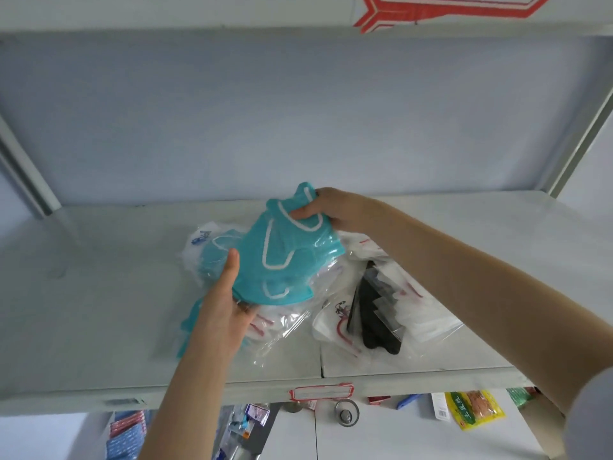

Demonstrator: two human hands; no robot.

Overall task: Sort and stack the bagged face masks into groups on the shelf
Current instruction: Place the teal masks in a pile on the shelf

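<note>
I hold a bundle of teal bagged masks point(285, 250) above the grey shelf point(99, 293). My right hand point(335, 210) grips its top edge, fingers curled round the plastic. My left hand point(225, 303) holds the bundle's lower left edge, thumb up along its side and fingers underneath. More teal bagged masks point(209, 257) lie under and to the left of it. White bagged masks point(282, 323) are spread on the shelf below. To the right, black bagged masks point(371, 313) lie in a loose pile among more white ones point(428, 313).
The shelf's left part and far right part hold nothing. Metal uprights point(577, 144) frame the bay at both sides. A red-bordered label point(321, 391) sits on the front edge. Below hang snack packets point(474, 408) and other small goods.
</note>
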